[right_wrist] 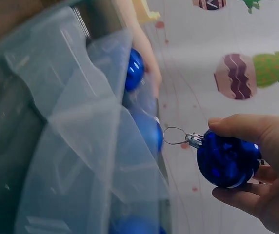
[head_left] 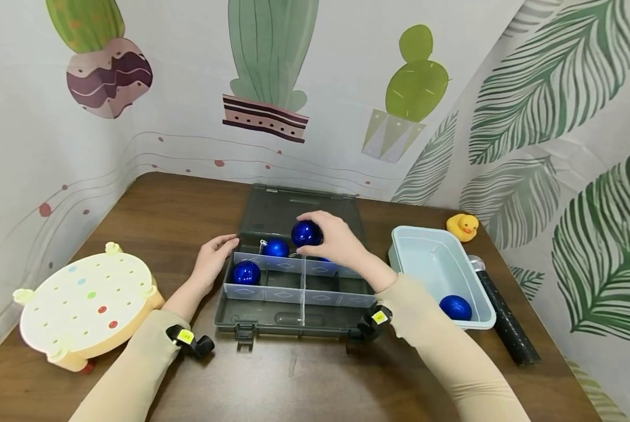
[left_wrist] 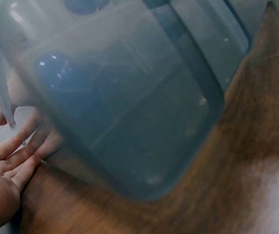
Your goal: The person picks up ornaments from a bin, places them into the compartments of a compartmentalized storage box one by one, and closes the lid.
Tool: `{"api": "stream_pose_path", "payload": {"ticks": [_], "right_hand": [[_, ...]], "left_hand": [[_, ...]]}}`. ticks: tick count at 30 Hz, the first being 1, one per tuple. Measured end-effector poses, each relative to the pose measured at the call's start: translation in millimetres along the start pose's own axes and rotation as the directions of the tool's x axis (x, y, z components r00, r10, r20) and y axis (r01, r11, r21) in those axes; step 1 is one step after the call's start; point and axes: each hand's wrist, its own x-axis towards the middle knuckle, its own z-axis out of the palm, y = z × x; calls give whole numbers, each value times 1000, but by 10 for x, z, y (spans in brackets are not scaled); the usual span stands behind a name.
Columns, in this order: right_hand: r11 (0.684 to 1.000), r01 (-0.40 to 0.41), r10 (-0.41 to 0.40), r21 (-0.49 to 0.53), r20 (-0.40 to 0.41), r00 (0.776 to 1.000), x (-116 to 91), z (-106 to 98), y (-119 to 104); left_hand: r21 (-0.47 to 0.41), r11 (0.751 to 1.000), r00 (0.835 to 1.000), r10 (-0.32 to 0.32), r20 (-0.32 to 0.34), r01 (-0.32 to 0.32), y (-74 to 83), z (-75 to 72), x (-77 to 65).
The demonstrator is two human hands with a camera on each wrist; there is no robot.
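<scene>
Between thumb and fingers, my right hand holds a shiny blue Christmas bauble above the back row of a dark see-through divider box. In the right wrist view, the held bauble's silver cap and wire loop point away from the palm. A blue bauble sits in the middle-left compartment and another bauble in the back-left one. A third bauble is partly hidden behind a divider. My left hand rests against the box's left side, its fingers touching the wall.
The box's lid lies folded back. To the right stands a pale blue tub with one glittery blue bauble. Beside it are a yellow rubber duck and a black microphone. A round pegboard toy stands left.
</scene>
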Motion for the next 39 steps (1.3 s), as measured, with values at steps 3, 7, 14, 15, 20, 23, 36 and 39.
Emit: {"api": "stream_pose_path", "payload": {"ticks": [3, 7, 14, 15, 20, 23, 36, 39], "right_hand": [[1000, 8, -8, 8, 22, 1000, -1, 110, -63], [1000, 24, -24, 2, 51, 998, 0, 228, -140], [1000, 13, -12, -9, 99, 995, -28, 373, -211], [1000, 8, -7, -8, 104, 995, -34, 387, -218], [1000, -13, 13, -1, 119, 993, -54, 435, -238], [1000, -26, 25, 3, 130, 991, -69, 449, -250], [999, -47, 47, -5, 172, 984, -122, 501, -266], [999, -49, 49, -3, 177, 983, -130, 505, -270]], "left_hand": [[12, 1000, 1000, -5, -6, 5, -14, 1, 8], [9, 1000, 1000, -4, -2, 4, -6, -1, -2], [-6, 1000, 1000, -7, 9, 8, 9, -12, -21], [-2, 1000, 1000, -8, 7, 8, 7, -11, -17], [22, 1000, 1000, -9, -7, 9, 0, -1, 11], [27, 1000, 1000, -12, -8, 12, 3, 1, 17], [17, 1000, 1000, -6, 8, 5, 27, -8, -16], [29, 1000, 1000, -1, 10, 1, 26, 1, -9]]}}
